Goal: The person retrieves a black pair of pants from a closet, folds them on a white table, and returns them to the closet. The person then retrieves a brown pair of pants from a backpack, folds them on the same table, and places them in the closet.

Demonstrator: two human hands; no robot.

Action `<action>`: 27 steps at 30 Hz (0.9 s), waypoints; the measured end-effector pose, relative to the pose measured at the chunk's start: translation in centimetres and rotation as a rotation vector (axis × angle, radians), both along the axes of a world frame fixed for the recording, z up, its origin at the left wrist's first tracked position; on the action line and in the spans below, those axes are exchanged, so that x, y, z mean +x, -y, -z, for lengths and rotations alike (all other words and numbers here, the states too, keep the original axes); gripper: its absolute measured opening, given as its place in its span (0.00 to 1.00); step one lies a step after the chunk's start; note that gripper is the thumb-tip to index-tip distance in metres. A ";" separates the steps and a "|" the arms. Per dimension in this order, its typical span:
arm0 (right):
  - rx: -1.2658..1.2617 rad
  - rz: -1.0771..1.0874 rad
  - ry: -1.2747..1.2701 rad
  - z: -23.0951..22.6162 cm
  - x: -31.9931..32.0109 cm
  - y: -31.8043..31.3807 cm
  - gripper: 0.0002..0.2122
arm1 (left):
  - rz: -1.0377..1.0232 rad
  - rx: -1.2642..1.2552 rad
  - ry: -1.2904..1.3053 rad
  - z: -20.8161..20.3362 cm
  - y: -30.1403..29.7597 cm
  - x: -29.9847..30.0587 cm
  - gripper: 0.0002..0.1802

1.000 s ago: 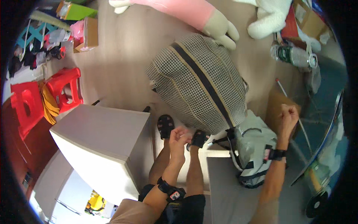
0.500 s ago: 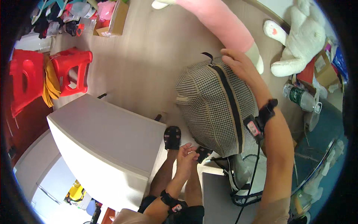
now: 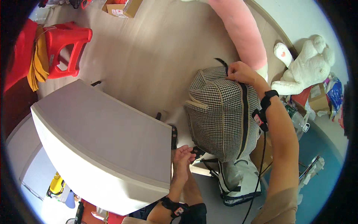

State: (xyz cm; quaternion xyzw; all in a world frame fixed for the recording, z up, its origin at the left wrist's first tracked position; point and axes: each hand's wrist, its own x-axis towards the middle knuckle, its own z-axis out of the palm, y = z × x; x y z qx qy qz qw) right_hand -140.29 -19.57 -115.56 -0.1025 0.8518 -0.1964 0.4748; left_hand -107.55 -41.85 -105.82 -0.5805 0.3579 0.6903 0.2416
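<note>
While the left hand (image 3: 182, 155) hangs half-curled low in the middle of the head view, with nothing visible in its fingers, the right hand (image 3: 242, 72) has its fingers drawn together on the upper end of a checked bag (image 3: 214, 119), right of centre; whether they pinch cloth or a zipper pull is too small to tell. The bag's bulk spreads below that grip, its black strip (image 3: 244, 115) running down from the fingertips, and it sits to the upper right of the left hand. It looks full, but its contents are hidden. Just below it stands a white bag (image 3: 248, 177) with dark trim, its contents unclear. At the upper edge, left of centre, a cardboard box (image 3: 131, 10) holds something red.
</note>
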 end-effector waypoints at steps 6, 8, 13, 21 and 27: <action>-0.160 0.126 -0.107 -3.2 0.5 -0.1 0.07 | -0.011 0.009 0.002 0.5 -0.1 0.5 0.19; -0.188 0.118 -0.162 -3.6 0.9 -0.4 0.07 | 0.004 0.007 -0.018 0.7 -0.2 1.1 0.19; 0.028 -0.464 -0.382 -4.1 1.0 -1.2 0.03 | 0.057 0.042 -0.046 0.6 -1.3 0.8 0.17; -0.154 -0.688 -0.616 -12.7 6.2 -2.3 0.04 | 0.126 -0.006 -0.115 0.4 -1.3 1.4 0.18; -0.106 -0.316 -0.757 -9.2 9.6 -4.2 0.07 | 0.162 0.040 -0.139 0.9 -2.6 1.0 0.16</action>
